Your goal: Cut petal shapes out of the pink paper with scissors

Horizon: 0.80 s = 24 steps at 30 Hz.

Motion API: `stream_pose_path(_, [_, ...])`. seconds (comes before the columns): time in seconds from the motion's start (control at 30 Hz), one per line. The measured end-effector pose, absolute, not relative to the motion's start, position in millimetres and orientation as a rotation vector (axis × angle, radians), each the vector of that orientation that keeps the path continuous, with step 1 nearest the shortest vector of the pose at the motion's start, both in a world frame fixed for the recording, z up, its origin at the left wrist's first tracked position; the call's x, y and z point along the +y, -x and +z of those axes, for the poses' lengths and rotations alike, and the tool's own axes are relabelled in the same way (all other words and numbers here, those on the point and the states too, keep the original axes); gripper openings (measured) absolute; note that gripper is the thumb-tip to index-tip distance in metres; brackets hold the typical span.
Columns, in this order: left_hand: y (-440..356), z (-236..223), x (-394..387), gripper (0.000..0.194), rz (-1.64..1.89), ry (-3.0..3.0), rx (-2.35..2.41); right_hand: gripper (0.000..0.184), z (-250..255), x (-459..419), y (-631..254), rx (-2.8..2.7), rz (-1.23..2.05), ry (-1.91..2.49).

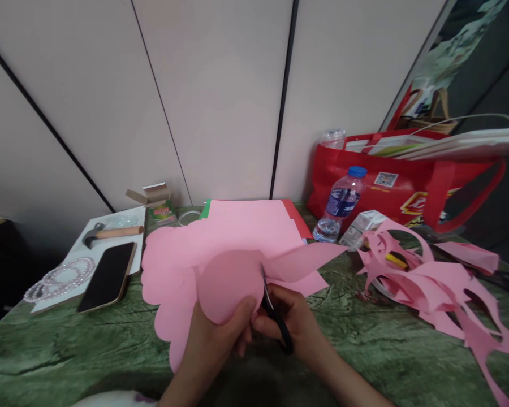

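Observation:
Between the thumb and fingers of my left hand [224, 333] is a sheet of pink paper [229, 280], its outer edge rounded. My right hand [294, 316] is closed round black-handled scissors [272, 311], whose blades point up and meet the paper at its right side. A pointed flap of the paper sticks out to the right beyond the blades. Beneath and behind lie several scalloped pink paper pieces [163, 254] and a stack of pink sheets [250, 217]. The fingers inside the scissor handles are partly hidden.
At right lie pink paper scraps [445, 282], a water bottle [341, 203], a small white box [365, 226] and a red bag [415, 181]. At left are a phone [108, 277], a hammer [114, 232], bead strands [63, 277] and a small open box [162, 212]. A wall stands behind.

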<state>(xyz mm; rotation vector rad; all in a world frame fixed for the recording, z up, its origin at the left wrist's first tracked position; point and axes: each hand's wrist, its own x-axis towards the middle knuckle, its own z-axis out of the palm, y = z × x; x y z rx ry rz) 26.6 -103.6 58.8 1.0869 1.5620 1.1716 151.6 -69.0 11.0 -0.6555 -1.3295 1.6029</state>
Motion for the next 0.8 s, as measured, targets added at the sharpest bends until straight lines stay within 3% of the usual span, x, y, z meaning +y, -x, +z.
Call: stream_pose_path(0.8, [-21.6, 64.1, -102.7, 0.044, 1.129, -1.185, 1.625, 0.031, 15.3, -68.5, -153.4, -1.398, 1.542, 0.726])
